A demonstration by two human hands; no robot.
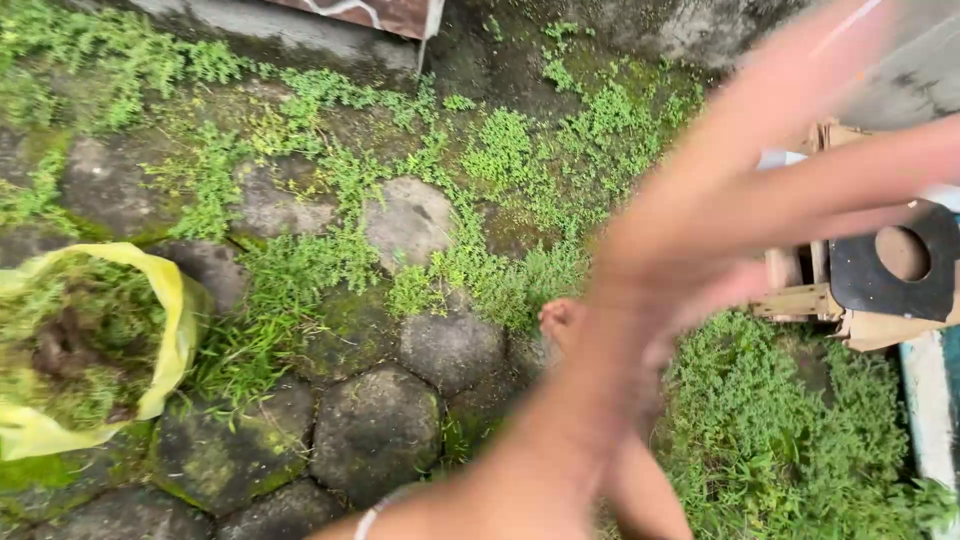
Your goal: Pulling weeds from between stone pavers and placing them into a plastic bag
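Note:
My left hand [700, 235] sweeps across the right half of the head view, heavily blurred. Its fingers are spread toward the upper right and nothing is in it. The forearm [520, 450] comes in from the bottom edge with a thin pale band at the wrist. Beneath the arm, part of a bare foot [558, 318] rests on the ground. At the left edge an open yellow plastic bag [175, 330] holds pulled weeds and soil. Mossy hexagonal paving stones [375, 430], with grass and weeds in their joints, lie between the bag and the hand. My right hand is out of sight.
Torn cardboard pieces and a black panel with a round hole [890, 275] lie at the right. Dense low weeds [780, 440] cover the ground under them. A stained concrete wall [300, 35] runs along the top.

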